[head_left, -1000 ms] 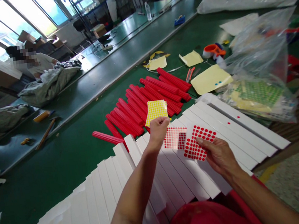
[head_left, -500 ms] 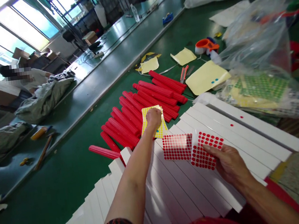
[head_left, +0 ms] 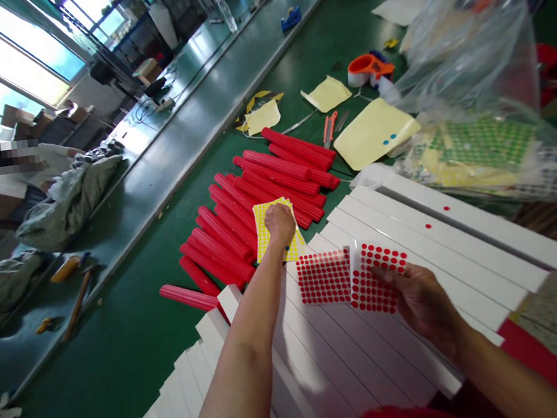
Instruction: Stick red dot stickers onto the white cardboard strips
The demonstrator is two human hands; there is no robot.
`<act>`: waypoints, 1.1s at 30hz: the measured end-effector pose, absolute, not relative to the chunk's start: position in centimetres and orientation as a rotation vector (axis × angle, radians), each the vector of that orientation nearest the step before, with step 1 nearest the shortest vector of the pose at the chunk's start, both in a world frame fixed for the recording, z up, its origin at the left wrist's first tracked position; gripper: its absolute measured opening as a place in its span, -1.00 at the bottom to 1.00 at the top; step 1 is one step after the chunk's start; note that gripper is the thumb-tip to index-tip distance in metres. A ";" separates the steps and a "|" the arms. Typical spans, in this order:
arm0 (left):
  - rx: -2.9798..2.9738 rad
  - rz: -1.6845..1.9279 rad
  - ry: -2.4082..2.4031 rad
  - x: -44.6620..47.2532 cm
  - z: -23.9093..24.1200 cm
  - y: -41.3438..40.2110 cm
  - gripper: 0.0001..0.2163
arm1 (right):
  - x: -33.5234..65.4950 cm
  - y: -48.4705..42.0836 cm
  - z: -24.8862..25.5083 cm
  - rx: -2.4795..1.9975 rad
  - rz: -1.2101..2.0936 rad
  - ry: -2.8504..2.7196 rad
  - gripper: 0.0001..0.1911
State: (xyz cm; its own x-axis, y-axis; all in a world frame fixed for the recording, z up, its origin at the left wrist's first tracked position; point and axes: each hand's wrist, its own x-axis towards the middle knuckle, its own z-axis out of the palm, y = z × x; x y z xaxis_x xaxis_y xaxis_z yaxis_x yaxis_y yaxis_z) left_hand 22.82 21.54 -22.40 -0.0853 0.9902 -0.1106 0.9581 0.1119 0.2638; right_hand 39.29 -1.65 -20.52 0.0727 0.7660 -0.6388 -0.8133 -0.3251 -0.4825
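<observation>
Nearest, the right hand (head_left: 422, 300) grips a sheet of red dot stickers (head_left: 375, 277) by its near right edge, thumb on top and fingers curled beneath. The sheet is tipped up off the white strips (head_left: 355, 354), its long side running from near left to far right. Just left of it, a second red sticker sheet (head_left: 324, 277) lies flat on the strips, the two sheets meeting at their edges. The strips lie side by side in a fanned row, each one running from near left to far right.

A little farther, the left hand (head_left: 279, 223) is closed into a loose fist, pressing down on a sheet of yellow dot stickers (head_left: 275, 231). That sheet rests where the strips meet a pile of red sticks (head_left: 252, 202), which all point far right.

Beyond the sticks, yellow backing papers (head_left: 373, 132) lie on the green table (head_left: 98, 350), with an orange tape holder (head_left: 366, 68) farther off. To the right sits a clear plastic bag (head_left: 475, 79) over green sticker sheets (head_left: 483, 149). Far left, another person (head_left: 52, 161) sits by a conveyor.
</observation>
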 end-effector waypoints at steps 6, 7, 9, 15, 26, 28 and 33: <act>1.974 0.163 2.170 23.1 -22.6 21.5 -0.69 | 39.3 -1.4 -20.4 -1.050 1.603 0.077 -0.69; 1.982 0.164 2.173 23.1 -22.5 21.5 -0.70 | 39.3 -1.4 -20.3 -1.049 1.608 0.077 -0.69; 1.996 0.166 2.175 23.2 -22.5 21.3 -0.72 | 39.3 -1.4 -20.3 -1.051 1.614 0.078 -0.70; 2.045 0.246 2.151 23.2 -22.2 20.7 -0.84 | 39.3 -1.6 -20.6 -1.038 1.607 0.057 -0.72; 1.800 0.570 1.961 22.7 -17.9 15.4 -0.80 | 39.7 -1.2 -18.6 -1.006 1.539 0.017 -0.69; 1.654 0.572 1.706 23.1 -17.2 12.5 -0.78 | 39.8 -1.3 -18.1 -0.991 1.536 -0.031 -0.71; 1.270 0.642 1.350 24.4 -15.1 5.7 -0.74 | 39.6 -1.9 -16.7 -0.979 1.487 -0.114 -0.70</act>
State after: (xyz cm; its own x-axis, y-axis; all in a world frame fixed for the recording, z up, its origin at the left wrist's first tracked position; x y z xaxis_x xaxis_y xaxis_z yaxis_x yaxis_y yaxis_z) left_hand 24.37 5.72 -15.13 0.1982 0.9179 -0.3437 0.3127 0.2731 0.9097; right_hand 39.63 -1.88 -16.73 0.1536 0.8573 -0.4913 -0.7720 -0.2062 -0.6012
